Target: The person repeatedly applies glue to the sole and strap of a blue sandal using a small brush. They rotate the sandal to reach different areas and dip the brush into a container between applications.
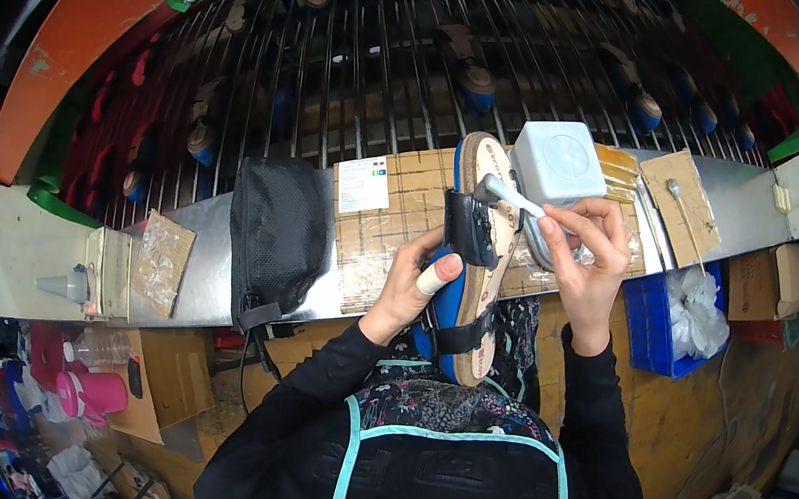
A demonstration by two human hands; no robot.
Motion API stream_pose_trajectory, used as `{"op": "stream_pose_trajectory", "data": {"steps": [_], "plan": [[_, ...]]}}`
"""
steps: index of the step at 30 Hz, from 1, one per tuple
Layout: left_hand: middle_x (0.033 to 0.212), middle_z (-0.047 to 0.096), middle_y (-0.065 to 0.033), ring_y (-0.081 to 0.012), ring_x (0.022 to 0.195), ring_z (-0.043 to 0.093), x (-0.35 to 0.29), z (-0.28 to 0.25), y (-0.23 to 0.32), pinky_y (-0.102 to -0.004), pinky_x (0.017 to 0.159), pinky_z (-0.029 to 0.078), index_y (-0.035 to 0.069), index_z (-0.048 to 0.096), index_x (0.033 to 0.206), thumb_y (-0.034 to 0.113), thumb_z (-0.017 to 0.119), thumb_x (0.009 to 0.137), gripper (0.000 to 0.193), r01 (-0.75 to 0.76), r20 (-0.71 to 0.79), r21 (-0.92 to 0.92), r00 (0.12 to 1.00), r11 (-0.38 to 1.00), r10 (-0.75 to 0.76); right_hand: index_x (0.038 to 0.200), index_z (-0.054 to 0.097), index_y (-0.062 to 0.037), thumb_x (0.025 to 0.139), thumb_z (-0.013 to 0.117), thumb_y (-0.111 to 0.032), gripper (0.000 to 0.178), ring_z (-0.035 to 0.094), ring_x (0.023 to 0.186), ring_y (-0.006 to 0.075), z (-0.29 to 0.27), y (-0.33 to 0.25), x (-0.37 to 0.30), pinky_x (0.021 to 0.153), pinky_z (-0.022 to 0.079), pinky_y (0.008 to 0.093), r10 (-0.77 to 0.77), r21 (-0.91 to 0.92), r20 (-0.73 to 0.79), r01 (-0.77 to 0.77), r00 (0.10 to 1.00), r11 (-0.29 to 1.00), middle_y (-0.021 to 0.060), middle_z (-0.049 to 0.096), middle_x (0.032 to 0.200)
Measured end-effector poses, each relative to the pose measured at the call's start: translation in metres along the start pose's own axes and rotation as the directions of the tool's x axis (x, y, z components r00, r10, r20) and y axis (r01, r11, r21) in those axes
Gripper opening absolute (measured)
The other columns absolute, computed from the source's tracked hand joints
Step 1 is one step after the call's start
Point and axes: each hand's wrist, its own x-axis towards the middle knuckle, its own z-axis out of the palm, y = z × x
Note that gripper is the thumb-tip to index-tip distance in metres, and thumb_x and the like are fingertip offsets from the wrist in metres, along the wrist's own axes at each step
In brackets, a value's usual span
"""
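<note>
My left hand (403,285) grips a sandal (478,305) by its side, the thumb wrapped in a pale covering. The sandal has black straps, a beige footbed and a blue sole edge, and is held lengthwise, toe and heel pointing away from and towards me. Between the fingertips of my right hand (595,260) is a small brush (517,197) with a pale handle. Its dark head meets the sandal near the upper black strap; whether it touches strap or footbed, I cannot tell.
Cardboard (369,251) covers part of the metal ledge, with a pale square container (562,165) and a black mesh bag (282,234) alongside. Beyond runs a rack of metal bars (332,69) carrying several sandals. A blue crate (651,328) of plastic bags stands at right.
</note>
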Motion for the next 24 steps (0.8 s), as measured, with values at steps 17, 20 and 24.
{"op": "stream_pose_trajectory", "data": {"steps": [17,20,24], "plan": [[0.107,0.064,-0.0125,-0.0144,0.093,0.062,0.012,0.0,0.015,-0.0258,0.08,0.049,-0.005,0.058,0.117,0.059,0.056,0.088,0.07,0.129,0.089,-0.116,0.989,0.985,-0.119,0.089,0.076,-0.0092,0.071,0.08,-0.013,0.019,0.053,0.066,0.0091,-0.03,0.009,0.005,0.075,0.033,0.0286,-0.287,0.005,0.2,0.292,0.937,0.956,0.0,0.058,0.083],[0.107,0.064,-0.0131,-0.0153,0.091,0.064,0.014,0.006,0.018,-0.0263,0.08,0.052,-0.004,0.056,0.12,0.06,0.053,0.09,0.071,0.196,0.117,-0.213,0.978,0.957,-0.174,0.09,0.075,-0.006,0.074,0.079,-0.009,0.017,0.054,0.07,0.0089,-0.031,0.009,0.003,0.067,0.04,0.0257,-0.16,0.179,0.167,0.13,0.973,0.975,0.0024,0.057,0.086],[0.108,0.065,-0.012,-0.0142,0.092,0.065,0.01,0.017,0.019,-0.0259,0.081,0.054,-0.003,0.053,0.124,0.06,0.05,0.092,0.071,0.187,0.077,-0.307,0.982,0.933,-0.171,0.092,0.074,-0.0026,0.078,0.076,-0.005,0.014,0.055,0.074,0.0092,-0.016,0.008,-0.008,0.057,0.044,0.0203,-0.011,0.116,-0.015,0.012,1.0,0.993,0.0053,0.056,0.091]]}}
